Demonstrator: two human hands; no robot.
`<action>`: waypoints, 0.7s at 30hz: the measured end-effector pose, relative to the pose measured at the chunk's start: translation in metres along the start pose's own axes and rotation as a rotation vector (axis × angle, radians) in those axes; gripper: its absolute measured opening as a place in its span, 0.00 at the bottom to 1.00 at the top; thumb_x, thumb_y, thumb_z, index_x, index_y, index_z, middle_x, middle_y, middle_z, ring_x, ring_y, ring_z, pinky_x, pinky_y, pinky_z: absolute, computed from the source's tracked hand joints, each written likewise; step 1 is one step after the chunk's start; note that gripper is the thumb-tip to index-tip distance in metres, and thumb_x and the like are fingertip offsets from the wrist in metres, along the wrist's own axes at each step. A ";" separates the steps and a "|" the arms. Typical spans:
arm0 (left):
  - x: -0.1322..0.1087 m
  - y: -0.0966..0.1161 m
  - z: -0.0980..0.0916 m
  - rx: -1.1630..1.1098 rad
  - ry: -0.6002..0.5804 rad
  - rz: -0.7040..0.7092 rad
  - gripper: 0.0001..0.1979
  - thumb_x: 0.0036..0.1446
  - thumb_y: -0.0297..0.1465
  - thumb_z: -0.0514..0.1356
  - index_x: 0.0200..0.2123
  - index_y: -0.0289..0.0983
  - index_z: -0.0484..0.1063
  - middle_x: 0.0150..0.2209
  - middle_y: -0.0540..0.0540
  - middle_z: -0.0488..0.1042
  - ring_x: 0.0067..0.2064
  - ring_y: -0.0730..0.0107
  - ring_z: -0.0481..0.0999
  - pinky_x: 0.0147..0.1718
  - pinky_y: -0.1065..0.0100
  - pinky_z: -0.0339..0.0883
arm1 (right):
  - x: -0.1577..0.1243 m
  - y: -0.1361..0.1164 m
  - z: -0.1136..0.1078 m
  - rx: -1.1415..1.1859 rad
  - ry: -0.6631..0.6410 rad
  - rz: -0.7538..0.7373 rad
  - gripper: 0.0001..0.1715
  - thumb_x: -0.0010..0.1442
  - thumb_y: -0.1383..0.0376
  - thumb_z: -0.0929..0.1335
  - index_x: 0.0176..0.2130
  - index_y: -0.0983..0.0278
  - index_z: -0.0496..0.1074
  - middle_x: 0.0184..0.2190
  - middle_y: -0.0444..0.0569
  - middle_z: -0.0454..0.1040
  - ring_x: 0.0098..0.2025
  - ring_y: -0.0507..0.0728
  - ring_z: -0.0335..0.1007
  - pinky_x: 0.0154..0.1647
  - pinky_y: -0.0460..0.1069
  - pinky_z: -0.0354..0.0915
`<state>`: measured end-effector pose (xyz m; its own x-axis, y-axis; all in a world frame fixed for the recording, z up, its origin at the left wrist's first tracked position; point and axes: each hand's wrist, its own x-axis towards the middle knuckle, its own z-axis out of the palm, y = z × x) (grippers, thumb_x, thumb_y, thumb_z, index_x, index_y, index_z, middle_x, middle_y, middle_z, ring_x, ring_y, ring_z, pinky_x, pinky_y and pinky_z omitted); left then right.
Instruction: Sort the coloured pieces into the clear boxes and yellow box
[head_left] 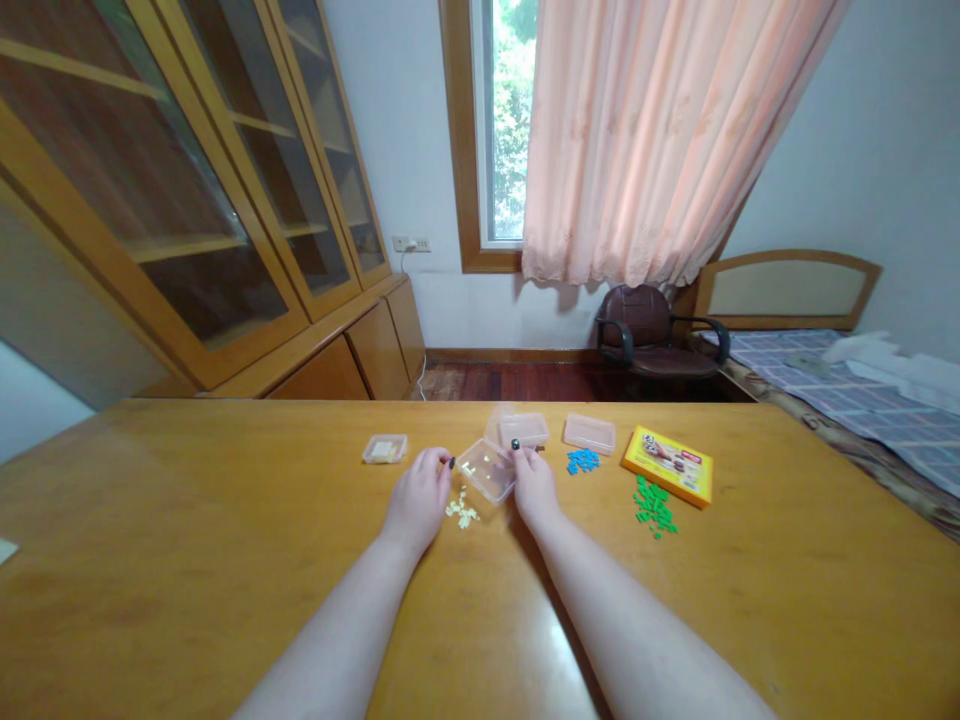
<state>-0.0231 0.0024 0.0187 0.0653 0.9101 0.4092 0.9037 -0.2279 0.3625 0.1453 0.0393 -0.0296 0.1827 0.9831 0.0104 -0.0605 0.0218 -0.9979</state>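
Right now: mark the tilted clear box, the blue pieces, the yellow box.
tilted clear box [486, 470], head view, middle of its see-through wall.
blue pieces [582, 460], head view, middle of the pile.
yellow box [667, 466], head view, centre of its printed top.

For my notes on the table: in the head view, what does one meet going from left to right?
Small box of cream pieces → left hand → tilted clear box → right hand → blue pieces → yellow box.

Soft daylight enters through the window [506, 120], partly filtered by the pink curtain [652, 140]. A pale glare patch sits on the table [559, 650]. Shadows stay faint; straight lines bow toward the edges (wide lens).
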 end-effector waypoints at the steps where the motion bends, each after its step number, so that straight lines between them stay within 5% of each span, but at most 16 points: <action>1: 0.000 0.000 0.000 -0.019 0.002 0.018 0.09 0.58 0.31 0.46 0.37 0.37 0.63 0.36 0.45 0.70 0.38 0.66 0.70 0.36 0.66 0.63 | -0.001 -0.001 0.001 -0.010 -0.020 -0.011 0.20 0.53 0.52 0.60 0.29 0.66 0.69 0.26 0.50 0.75 0.30 0.57 0.70 0.31 0.48 0.61; 8: -0.001 0.000 0.004 -0.092 -0.115 0.208 0.14 0.57 0.32 0.49 0.46 0.40 0.64 0.45 0.47 0.69 0.46 0.67 0.68 0.46 0.65 0.62 | -0.005 -0.004 0.002 -0.078 -0.058 -0.060 0.21 0.53 0.52 0.60 0.29 0.65 0.70 0.26 0.49 0.74 0.30 0.56 0.70 0.32 0.48 0.61; 13: 0.001 -0.005 0.004 -0.054 -0.066 0.072 0.14 0.56 0.31 0.49 0.45 0.38 0.66 0.45 0.45 0.69 0.46 0.66 0.68 0.45 0.65 0.62 | 0.001 0.001 -0.001 -0.023 0.008 0.007 0.22 0.52 0.50 0.60 0.30 0.66 0.70 0.27 0.50 0.75 0.30 0.57 0.70 0.30 0.48 0.61; 21: 0.002 -0.012 0.010 0.029 -0.292 0.066 0.12 0.55 0.29 0.50 0.40 0.41 0.71 0.40 0.47 0.72 0.43 0.67 0.69 0.43 0.68 0.59 | 0.005 0.004 -0.003 -0.005 0.074 0.017 0.21 0.52 0.53 0.59 0.29 0.66 0.70 0.24 0.50 0.75 0.27 0.56 0.69 0.28 0.47 0.60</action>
<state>-0.0298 0.0102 0.0063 0.2398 0.9555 0.1717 0.9047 -0.2841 0.3175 0.1486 0.0436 -0.0334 0.2541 0.9671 -0.0114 -0.0596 0.0039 -0.9982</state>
